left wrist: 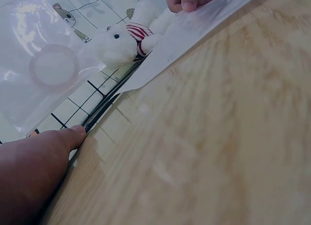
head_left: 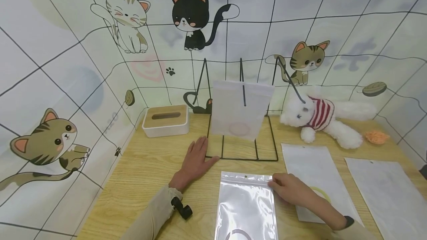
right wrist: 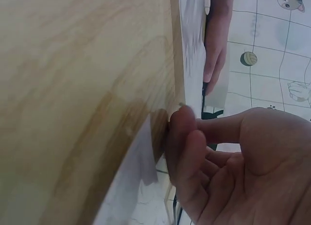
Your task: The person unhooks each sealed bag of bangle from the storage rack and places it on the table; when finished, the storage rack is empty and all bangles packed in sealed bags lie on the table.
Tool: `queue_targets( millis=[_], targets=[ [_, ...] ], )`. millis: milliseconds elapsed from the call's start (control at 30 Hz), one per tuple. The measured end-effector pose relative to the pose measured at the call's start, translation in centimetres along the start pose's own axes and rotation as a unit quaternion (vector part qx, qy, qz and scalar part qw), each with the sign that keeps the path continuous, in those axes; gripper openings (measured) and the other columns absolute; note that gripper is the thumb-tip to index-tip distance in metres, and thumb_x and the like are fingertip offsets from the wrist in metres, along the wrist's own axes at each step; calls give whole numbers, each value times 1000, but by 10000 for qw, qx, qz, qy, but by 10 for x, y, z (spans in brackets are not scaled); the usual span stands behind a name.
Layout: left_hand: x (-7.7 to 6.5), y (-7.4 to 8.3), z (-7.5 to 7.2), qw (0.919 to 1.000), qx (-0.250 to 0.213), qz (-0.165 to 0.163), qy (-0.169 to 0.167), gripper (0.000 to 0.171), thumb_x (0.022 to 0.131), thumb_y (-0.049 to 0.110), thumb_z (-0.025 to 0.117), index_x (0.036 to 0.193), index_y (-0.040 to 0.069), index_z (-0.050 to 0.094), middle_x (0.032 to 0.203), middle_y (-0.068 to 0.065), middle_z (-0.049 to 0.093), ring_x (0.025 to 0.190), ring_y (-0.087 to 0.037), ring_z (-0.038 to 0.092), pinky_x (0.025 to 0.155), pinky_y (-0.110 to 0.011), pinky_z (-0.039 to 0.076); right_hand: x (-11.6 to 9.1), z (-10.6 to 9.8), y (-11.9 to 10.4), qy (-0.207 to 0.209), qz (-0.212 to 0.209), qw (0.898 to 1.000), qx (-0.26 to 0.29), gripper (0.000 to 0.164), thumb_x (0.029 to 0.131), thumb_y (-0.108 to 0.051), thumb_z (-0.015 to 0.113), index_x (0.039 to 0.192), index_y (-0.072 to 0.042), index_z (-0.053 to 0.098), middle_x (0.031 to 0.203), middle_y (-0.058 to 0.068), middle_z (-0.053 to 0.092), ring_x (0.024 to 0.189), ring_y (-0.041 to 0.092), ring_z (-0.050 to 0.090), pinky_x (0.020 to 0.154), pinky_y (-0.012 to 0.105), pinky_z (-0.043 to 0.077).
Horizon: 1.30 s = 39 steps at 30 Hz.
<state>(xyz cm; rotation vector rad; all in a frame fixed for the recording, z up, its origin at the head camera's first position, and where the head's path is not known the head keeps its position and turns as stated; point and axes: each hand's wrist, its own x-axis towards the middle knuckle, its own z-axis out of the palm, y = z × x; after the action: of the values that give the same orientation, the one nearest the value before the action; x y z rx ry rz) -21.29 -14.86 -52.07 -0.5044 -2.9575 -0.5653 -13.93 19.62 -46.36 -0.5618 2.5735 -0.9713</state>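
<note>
"What do you have on the left hand?"

"From my head view, the left hand (head_left: 195, 160) lies flat on the table (head_left: 140, 180), fingers straight, its thumb tip against the bottom bar of the rack (head_left: 240, 159)."

"And the right hand (head_left: 290, 189)?"

"I have it pinching the near bag (head_left: 247, 203) by its top right corner, thumb against curled fingers. That bag lies in front of the rack; my picture cuts off its lower end, where a pale ring (head_left: 238, 230) shows."

"What's on the rack?"

"I see a hung bag (head_left: 241, 106) on the middle hook, a pink ring (left wrist: 33, 69) inside."

"Anything around it?"

"To the right, I make out a middle bag (head_left: 310, 169) with a yellow ring (head_left: 323, 191), partly behind the right forearm, then an outer bag (head_left: 383, 188). A plush (head_left: 321, 114) in red and white stripes lies behind them, near an orange tuft (head_left: 377, 137). Left of the rack sits a tissue box (head_left: 168, 129)."
</note>
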Motion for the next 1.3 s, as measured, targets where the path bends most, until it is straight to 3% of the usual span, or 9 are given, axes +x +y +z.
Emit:
queue_targets(
  millis=[200,567,800,933,1000,1067,1167,1300],
  targets=[
    [1,-1,0,10000,-11,17,32,88,99,60,46,157,-2,22,165,-16,22,155,-30,18,126,-48,12,5,0,-7,-1,364,9983,-454,32,101,-25,56,72,-14,49,54,-6,48,43,9,45,41,24,35],
    [3,-1,3,10000,-34,22,-11,90,99,63,43,158,0,18,166,-15,20,155,-28,16,127,-46,9,9,-1,-7,-73,648,9969,-433,30,100,-24,58,72,-14,53,50,-4,46,38,8,46,40,24,37],
    [5,-3,4,10000,46,5,0,91,99,65,40,158,0,18,166,-14,20,155,-27,16,127,-45,9,19,-5,-7,846,420,9911,-942,27,98,-26,63,74,-18,55,59,-7,44,51,8,38,46,23,30],
    [5,-3,4,10000,49,35,41,91,99,65,41,158,-1,19,166,-14,21,155,-28,17,127,-46,10,26,-4,-7,1401,156,9861,-882,12,96,-25,65,94,-14,66,83,-1,63,73,15,59,59,31,48],
    [4,-3,4,10000,58,39,33,91,99,65,40,158,0,19,166,-14,21,155,-28,17,127,-46,11,30,-3,-6,1598,62,9834,-860,25,96,-28,66,109,-7,65,105,9,66,95,26,64,74,42,54],
    [4,-3,3,10000,35,38,28,91,99,65,41,158,0,19,166,-14,21,155,-28,17,127,-46,11,33,-3,-6,1638,56,9827,-859,46,97,-34,65,126,1,57,127,21,59,117,38,58,89,53,53],
    [3,-2,3,10000,-4,21,25,90,99,64,42,158,0,19,166,-15,21,155,-28,17,126,-46,11,41,-3,-6,1371,116,9875,-767,78,97,-42,63,146,12,35,151,35,34,140,51,34,105,65,39],
    [2,-3,4,10000,14,-40,-23,90,99,64,41,158,0,18,166,-13,19,155,-27,15,127,-45,10,52,-1,-7,1007,269,9915,-779,100,96,-48,62,150,20,12,157,42,7,147,57,6,115,68,22]
  ],
)
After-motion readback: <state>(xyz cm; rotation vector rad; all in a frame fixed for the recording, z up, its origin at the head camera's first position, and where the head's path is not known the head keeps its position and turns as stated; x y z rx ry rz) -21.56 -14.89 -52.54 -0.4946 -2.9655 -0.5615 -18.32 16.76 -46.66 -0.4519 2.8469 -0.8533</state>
